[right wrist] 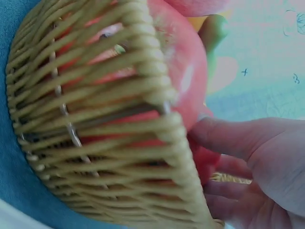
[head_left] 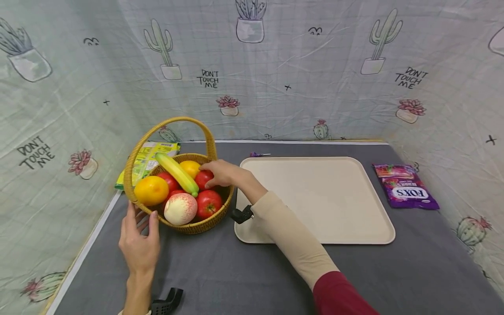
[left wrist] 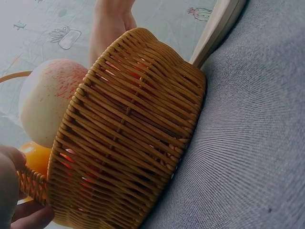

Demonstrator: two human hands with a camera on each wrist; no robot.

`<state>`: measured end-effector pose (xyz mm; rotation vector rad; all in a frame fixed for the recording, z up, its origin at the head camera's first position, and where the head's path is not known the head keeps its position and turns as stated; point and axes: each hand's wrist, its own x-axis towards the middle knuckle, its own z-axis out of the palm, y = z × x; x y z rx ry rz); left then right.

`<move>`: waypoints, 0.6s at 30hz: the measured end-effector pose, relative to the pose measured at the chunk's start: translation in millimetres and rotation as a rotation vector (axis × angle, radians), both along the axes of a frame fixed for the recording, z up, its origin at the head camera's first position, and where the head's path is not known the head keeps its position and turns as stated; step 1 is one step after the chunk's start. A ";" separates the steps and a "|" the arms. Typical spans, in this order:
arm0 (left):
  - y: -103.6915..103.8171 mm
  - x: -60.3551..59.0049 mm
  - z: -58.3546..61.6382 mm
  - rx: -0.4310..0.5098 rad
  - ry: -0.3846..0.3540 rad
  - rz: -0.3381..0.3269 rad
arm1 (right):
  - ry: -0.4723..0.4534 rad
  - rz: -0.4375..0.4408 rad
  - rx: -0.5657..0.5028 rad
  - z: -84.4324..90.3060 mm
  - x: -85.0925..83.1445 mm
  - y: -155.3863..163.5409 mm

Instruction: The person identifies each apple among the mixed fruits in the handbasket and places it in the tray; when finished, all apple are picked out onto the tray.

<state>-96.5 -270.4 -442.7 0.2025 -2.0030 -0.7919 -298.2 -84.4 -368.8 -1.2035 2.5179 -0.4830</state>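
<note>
A wicker basket (head_left: 202, 225) with a tall handle (head_left: 185, 119) stands at the left, full of fruit. My left hand (head_left: 139, 245) grips the foot of the handle, thumb on one side and fingers (left wrist: 33, 217) on the other in the left wrist view. Inside the basket's right side, my right hand (head_left: 222, 173) holds a red apple (head_left: 203, 178), thumb and fingers around it. Nearer the front lie another red apple (head_left: 208, 204) and a pale peach (head_left: 180, 209). A yellow-green banana (head_left: 177, 173) lies across the top, between two yellow-orange fruits (head_left: 151, 190).
A beige tray (head_left: 315, 201) lies right of the basket. Beyond it is a purple FOX'S bag (head_left: 407, 186). A yellow-green packet (head_left: 151, 155) sits behind the basket, and a small purple object (head_left: 257, 154) at the tray's back edge. Printed cloth walls surround the grey table.
</note>
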 end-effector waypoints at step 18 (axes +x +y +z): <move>-2.3 3.3 1.0 -0.001 -0.044 -0.012 | 0.155 0.110 -0.057 -1.7 -7.6 17.1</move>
